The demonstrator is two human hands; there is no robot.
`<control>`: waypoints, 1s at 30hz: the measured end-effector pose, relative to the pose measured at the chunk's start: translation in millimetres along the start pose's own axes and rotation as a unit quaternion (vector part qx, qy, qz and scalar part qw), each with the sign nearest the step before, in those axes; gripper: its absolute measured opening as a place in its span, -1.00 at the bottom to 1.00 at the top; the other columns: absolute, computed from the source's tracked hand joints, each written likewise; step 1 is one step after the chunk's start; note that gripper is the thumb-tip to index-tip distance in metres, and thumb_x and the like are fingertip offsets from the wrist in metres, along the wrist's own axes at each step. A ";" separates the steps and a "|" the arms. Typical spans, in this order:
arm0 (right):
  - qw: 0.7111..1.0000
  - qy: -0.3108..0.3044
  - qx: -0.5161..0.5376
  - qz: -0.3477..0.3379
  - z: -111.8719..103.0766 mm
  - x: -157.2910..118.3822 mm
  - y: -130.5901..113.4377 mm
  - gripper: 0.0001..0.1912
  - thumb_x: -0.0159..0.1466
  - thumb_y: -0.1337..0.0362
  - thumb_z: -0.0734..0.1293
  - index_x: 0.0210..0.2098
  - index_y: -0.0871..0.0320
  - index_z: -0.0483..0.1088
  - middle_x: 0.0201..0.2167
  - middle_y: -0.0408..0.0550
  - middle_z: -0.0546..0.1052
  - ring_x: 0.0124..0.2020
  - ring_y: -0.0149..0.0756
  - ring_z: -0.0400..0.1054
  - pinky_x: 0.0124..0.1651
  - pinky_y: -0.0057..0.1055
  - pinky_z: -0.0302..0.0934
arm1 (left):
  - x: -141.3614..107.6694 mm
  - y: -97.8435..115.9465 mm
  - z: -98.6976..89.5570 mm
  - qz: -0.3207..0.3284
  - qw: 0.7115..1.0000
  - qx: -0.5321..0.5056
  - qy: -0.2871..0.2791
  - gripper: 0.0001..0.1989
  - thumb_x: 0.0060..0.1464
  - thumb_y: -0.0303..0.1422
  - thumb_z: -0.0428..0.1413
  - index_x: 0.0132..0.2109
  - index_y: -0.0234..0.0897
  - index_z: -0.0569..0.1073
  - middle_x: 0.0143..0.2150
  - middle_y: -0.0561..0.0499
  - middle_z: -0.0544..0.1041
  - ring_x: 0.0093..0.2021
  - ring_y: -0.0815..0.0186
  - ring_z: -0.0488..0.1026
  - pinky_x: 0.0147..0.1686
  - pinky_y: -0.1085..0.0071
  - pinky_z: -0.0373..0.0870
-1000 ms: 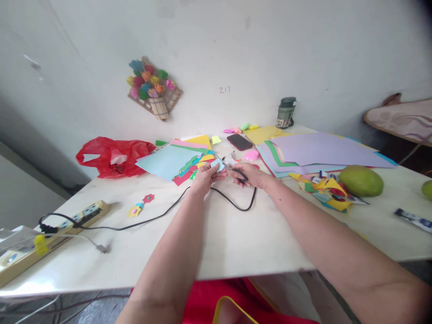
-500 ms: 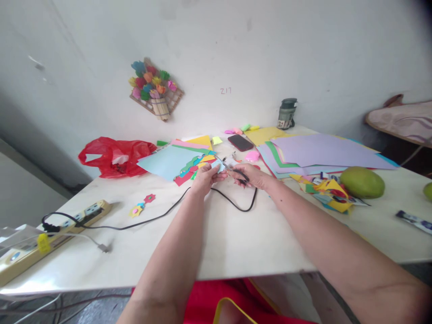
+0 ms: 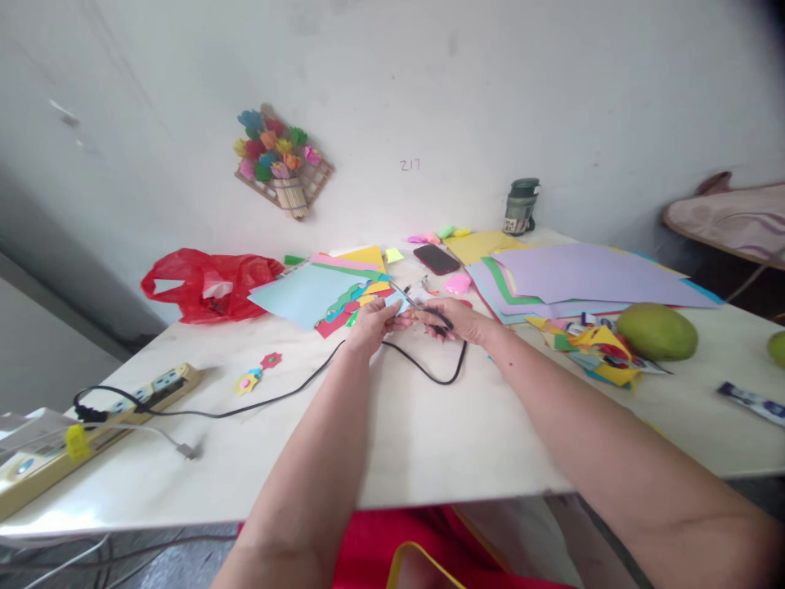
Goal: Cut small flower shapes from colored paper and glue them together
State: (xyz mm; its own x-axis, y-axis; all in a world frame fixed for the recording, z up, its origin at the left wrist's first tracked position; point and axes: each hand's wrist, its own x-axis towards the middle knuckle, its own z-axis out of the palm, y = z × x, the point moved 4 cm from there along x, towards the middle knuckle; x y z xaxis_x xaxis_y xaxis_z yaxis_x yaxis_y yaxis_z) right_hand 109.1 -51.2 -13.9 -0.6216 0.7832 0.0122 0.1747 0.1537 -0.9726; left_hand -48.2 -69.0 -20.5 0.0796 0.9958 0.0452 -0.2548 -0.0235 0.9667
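Over the middle of the table, my left hand [image 3: 371, 325] is closed on a small piece of light blue paper [image 3: 396, 304]. My right hand [image 3: 457, 319] grips a pair of scissors [image 3: 437, 317] with dark handles. Their blades point up and to the left, beside the blue paper; whether they touch it I cannot tell. Under and behind my left hand lie colourful paper cutouts [image 3: 351, 304] and a light blue sheet [image 3: 310, 296]. A black cord [image 3: 423, 375] runs across the table just in front of my hands.
A red plastic bag [image 3: 208, 282] and a power strip [image 3: 153, 393] are on the left, with small paper flowers [image 3: 248, 381] between. A phone [image 3: 437, 259] lies behind my hands. To the right are stacked coloured sheets [image 3: 582, 274], paper scraps [image 3: 604, 352] and a green mango [image 3: 657, 332].
Almost nothing differs. My hands keep their places with the paper and scissors, apart from a very slight shift of the blue piece and of the whole view.
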 end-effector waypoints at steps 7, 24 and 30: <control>1.000 0.011 0.001 0.004 1.1 -0.7 -2.9 -0.76 0.18 0.17 0.32 -0.47 0.20 0.26 -0.69 -0.20 0.37 -0.77 -0.55 0.19 -0.81 -0.63 -0.10 | 0.5 0.0 -1.7 -0.001 1.000 0.001 -0.004 -0.79 -0.03 -0.34 0.25 -0.35 -0.40 0.41 -0.51 -0.02 0.53 -0.55 0.40 0.50 -0.47 0.52 0.44; 1.000 0.014 -0.012 -0.001 -0.7 1.1 0.5 -0.76 0.20 0.16 0.33 -0.45 0.21 0.28 -0.67 -0.20 0.38 -0.77 -0.57 0.19 -0.82 -0.65 -0.12 | 2.6 -2.6 -2.3 -0.016 0.999 -0.017 -0.023 -0.74 -0.09 -0.35 0.28 -0.33 -0.38 0.37 -0.53 0.03 0.49 -0.62 0.51 0.39 -0.57 0.62 0.35; 1.000 0.009 -0.006 -0.001 -0.8 1.5 2.3 -0.74 0.19 0.15 0.34 -0.45 0.20 0.26 -0.67 -0.20 0.39 -0.76 -0.56 0.20 -0.82 -0.65 -0.11 | 2.8 -1.7 -5.1 0.013 1.000 -0.014 -0.015 -0.72 -0.11 -0.31 0.29 -0.34 -0.37 0.37 -0.55 0.07 0.46 -0.63 0.52 0.36 -0.58 0.62 0.32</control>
State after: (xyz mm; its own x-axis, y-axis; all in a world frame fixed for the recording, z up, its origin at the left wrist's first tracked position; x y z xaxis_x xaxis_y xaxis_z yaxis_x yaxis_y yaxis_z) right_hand 109.2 -49.2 -16.0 -0.6084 0.7934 0.0177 0.1824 0.1615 -0.9699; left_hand -52.4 -65.7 -23.3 0.1014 0.9918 0.0775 -0.2841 -0.0458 0.9577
